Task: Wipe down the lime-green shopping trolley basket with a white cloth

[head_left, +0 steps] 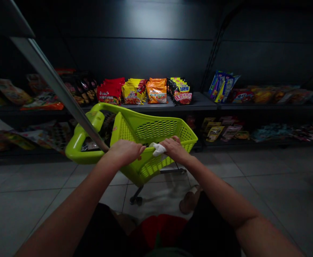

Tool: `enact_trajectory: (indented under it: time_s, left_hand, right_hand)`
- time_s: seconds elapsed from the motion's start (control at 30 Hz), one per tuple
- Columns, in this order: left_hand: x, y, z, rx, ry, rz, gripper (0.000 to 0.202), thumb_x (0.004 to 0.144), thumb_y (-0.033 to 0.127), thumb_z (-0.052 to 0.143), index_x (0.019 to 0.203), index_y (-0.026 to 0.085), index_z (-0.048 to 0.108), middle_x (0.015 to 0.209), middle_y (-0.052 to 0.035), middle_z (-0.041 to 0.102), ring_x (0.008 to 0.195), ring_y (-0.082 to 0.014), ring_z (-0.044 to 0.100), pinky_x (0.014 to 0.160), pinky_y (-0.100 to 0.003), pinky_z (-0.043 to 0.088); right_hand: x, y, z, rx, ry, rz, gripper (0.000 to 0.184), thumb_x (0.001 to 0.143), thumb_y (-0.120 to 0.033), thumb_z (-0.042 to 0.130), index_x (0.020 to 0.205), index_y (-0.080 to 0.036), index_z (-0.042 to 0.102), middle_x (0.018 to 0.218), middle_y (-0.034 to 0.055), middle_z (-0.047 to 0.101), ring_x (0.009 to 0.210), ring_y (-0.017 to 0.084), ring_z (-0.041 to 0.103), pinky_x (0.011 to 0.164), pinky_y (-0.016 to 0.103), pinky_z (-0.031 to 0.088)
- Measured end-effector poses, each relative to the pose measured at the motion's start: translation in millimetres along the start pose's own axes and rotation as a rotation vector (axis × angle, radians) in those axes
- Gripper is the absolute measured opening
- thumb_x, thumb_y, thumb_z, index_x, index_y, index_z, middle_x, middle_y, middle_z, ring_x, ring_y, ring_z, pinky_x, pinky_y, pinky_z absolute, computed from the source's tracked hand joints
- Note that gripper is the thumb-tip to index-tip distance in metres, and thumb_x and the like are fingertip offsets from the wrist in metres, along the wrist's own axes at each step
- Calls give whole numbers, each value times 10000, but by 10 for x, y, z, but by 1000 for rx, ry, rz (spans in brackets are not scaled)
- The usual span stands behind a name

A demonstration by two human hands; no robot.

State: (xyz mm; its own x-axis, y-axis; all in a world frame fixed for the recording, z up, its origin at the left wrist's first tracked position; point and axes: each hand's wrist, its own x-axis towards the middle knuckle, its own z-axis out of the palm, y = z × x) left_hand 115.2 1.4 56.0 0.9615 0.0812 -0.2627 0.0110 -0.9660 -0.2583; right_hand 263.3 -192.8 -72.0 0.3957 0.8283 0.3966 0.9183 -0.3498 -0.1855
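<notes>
One of our shoes (pixel 188 202) stands at five o'clock, and a cart wheel (pixel 135 200) sits near seven; if the cart rolls, its legs could catch a foot. Just beyond, our left hand (pixel 125 151) lies at eight o'clock, its fingers curled together over the near rim of the green shopping cart (pixel 156 121), which fills the middle. Our right hand (pixel 174 149), between four and five, has its fingers closed on a white cloth (pixel 159 149) against the same rim. We judge that sideways pressure could set the cart rolling, while a loose grip could drop the cloth. A metal pole (pixel 60 85) slants from ten o'clock towards our left hand; we cannot tell where it is fixed, and a sharp turn might knock it. At nine lies the cart's handle (pixel 74 148). Farthest, at twelve, noodle packets (pixel 156 93) stand on a shelf (pixel 203 100); a hard shove from the cart could topple them.
</notes>
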Motion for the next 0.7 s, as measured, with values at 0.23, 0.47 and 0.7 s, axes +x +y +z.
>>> enact_trajectory:
  time_s: [0.23, 0.47, 0.7]
  left_hand:
    - [-2, -58, -10, 3, -7, 42, 579, 1029, 472, 222, 1074, 219, 741, 978, -168, 788, 927, -331, 750, 778, -402, 526]
    - [44, -209, 55, -22, -50, 30, 613, 1015, 525, 214, 1079, 234, 750, 1021, -163, 784, 921, -312, 742, 794, -392, 526]
    - [109, -295, 125, 24, -68, 3, 645, 1013, 545, 193, 1099, 225, 748, 1058, -167, 780, 970, -335, 738, 829, -425, 533]
  right_hand:
    - [-555, 1248, -297, -68, -87, 115, 270, 833, -202, 739, 1102, -210, 722, 1079, 90, 729, 1078, 257, 596, 1149, 514, 160]
    - [-832, 1382, -437, -100, -40, 123, 202, 886, -307, 708, 1044, -183, 721, 1008, 95, 720, 1060, 245, 597, 1166, 537, 156]
    - [96, -526, 30, -18, 42, -85, 612, 959, -665, 484, 1309, -171, 574, 1106, 113, 650, 1042, 267, 545, 1027, 430, 354]
